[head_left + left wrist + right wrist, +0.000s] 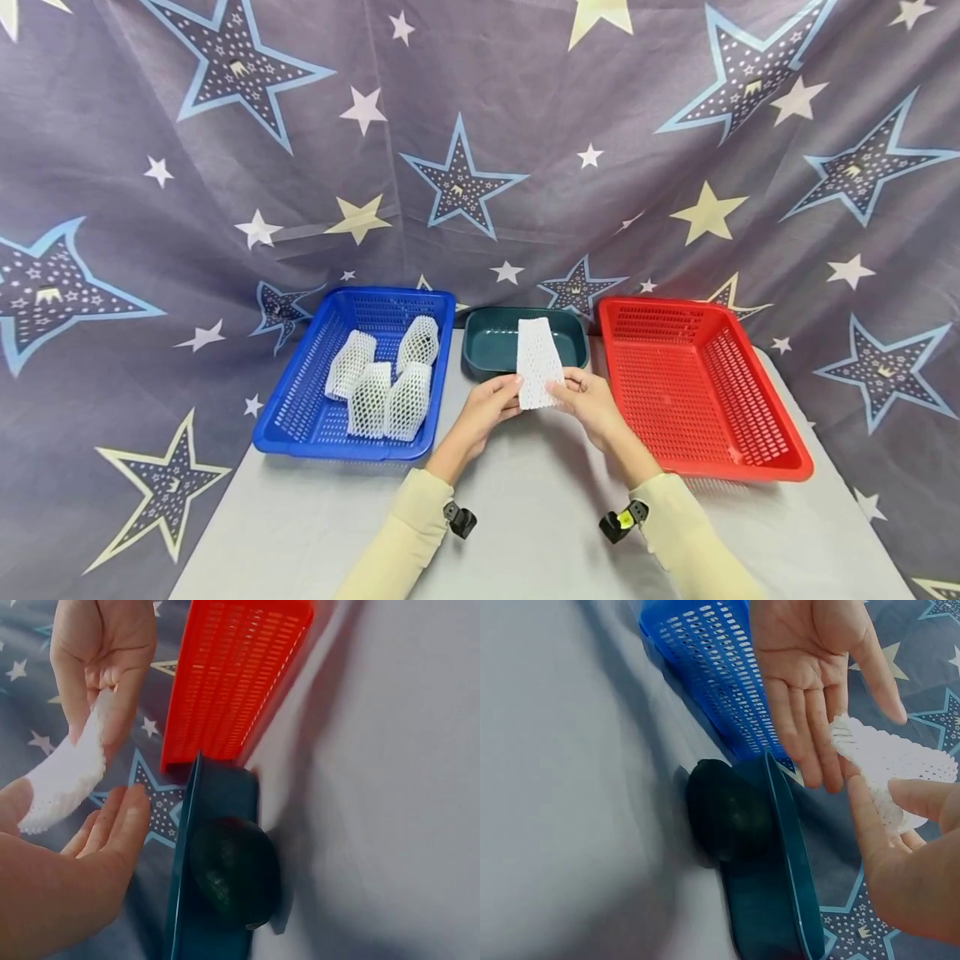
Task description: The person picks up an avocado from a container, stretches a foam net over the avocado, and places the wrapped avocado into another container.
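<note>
A white foam net sleeve (538,362) is held flat in front of the dark green basin (487,354). My right hand (588,404) pinches its lower right edge, thumb on top and fingers underneath. With its fingers straight, my left hand (486,408) touches the sleeve's left edge. In the right wrist view the left palm (802,660) shows, thumb lifted apart from the fingers. A dark green avocado-like fruit (236,874) lies on the table against the basin's front; in the head view the hands and sleeve hide it.
On the left, a blue basket (300,417) holds several pieces in white foam nets (370,400). A red basket (697,392) stands on the right. Behind the grey-white table (540,517) hangs a star-patterned curtain (465,75).
</note>
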Demonstrator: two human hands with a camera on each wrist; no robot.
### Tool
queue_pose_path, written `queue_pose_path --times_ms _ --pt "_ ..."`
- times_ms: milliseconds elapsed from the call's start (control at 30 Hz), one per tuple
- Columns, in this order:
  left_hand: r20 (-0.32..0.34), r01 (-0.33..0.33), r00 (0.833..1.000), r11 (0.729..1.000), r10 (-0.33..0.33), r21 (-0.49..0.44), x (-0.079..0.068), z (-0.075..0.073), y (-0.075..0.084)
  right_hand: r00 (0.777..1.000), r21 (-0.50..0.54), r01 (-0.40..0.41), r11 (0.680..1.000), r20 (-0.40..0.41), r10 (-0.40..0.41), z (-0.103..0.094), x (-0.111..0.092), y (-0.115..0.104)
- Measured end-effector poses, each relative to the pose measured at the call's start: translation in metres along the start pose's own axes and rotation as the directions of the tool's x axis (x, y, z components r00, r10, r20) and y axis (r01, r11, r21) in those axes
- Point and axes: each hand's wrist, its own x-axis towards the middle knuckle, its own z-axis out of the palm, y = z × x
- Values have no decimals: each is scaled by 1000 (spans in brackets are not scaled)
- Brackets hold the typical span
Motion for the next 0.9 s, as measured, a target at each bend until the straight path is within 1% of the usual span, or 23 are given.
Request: queue_pose_path --times_ms 100,267,433,567,667,800,900 --pt "-4 -14 1000 1000 14 7 -2 1 -2 1000 -1 -6 1000 1 6 3 -3 3" --pt "-58 -10 998 1000 11 9 -4 1 -4 1000 2 -24 1000 -7 24 6 -4 8" --pt "-107 -1 994 1000 1 3 -2 1 -7 999 14 -37 999 -8 37 7 -5 13" --pt "-118 7 993 1000 -7 4 0 1 -10 999 12 -37 999 -2 37 8 -6 16" --pt "-118 1 993 1000 1 15 1 1 -12 999 9 -38 999 -3 38 9 -6 18" --pt "-123 7 992 1000 -6 7 1 1 -12 999 6 -45 999 -13 45 9 -6 20" --pt "-124 22 992 1000 -24 -13 1 2 -13 999 7 -43 999 -13 43 10 -7 20"
